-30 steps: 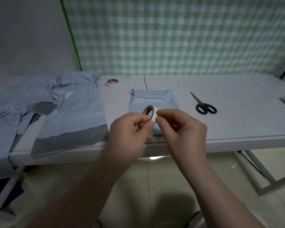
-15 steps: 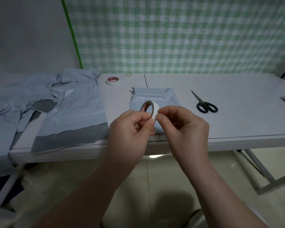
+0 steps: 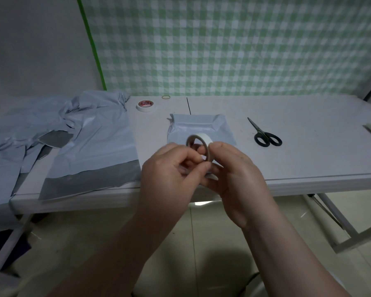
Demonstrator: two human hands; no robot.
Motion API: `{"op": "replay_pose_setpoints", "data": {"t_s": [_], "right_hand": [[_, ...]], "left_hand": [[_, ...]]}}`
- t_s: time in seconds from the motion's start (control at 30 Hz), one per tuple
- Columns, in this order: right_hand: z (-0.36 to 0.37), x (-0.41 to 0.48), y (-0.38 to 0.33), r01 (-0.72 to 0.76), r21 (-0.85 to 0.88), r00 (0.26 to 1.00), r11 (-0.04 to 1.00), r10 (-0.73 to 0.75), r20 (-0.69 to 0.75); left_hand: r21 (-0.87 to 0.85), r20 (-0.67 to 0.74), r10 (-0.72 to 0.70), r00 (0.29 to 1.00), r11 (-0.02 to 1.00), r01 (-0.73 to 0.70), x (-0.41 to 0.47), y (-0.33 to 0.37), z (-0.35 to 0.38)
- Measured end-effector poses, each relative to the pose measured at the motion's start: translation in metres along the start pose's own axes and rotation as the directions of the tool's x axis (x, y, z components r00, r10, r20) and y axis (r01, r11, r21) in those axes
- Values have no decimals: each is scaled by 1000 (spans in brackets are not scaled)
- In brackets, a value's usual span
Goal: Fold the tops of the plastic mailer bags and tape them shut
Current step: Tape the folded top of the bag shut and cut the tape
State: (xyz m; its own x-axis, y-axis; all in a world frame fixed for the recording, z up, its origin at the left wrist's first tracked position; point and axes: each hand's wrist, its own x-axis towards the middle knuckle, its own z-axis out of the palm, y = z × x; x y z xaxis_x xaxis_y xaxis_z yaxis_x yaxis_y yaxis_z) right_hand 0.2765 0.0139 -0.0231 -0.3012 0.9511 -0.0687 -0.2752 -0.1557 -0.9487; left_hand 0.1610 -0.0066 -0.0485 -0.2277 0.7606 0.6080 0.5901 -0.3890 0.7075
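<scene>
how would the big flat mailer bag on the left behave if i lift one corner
Probably floppy: the mailer bag is thin film lying flat, and the pile beside it is crumpled. Likely light and slippery, judging by its sheen, so a push may slide it along the table.

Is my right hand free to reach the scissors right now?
Not quite yet: the right hand holds the tape roll with the left hand. Nothing lies on the table between it and the scissors, so once it lets go the way looks open.
</scene>
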Motion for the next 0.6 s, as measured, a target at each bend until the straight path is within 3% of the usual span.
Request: {"op": "replay_pose_setpoints", "data": {"t_s": [0.07,0.23,0.6], "right_hand": [[-3,0,-3,-4,-67,1000,998,4,-7],[-6,1,-5,-48,-132,999,990,49,2],[-5,0,-6,-11,-120,1000,993,13,20]], "left_hand": [[59,-23,1,1000,998,0,3,1,-3],[15,89,28,996,999,-30,6,2,-4],[34,-9,165,986,986,-165,-1,-1,3]]}}
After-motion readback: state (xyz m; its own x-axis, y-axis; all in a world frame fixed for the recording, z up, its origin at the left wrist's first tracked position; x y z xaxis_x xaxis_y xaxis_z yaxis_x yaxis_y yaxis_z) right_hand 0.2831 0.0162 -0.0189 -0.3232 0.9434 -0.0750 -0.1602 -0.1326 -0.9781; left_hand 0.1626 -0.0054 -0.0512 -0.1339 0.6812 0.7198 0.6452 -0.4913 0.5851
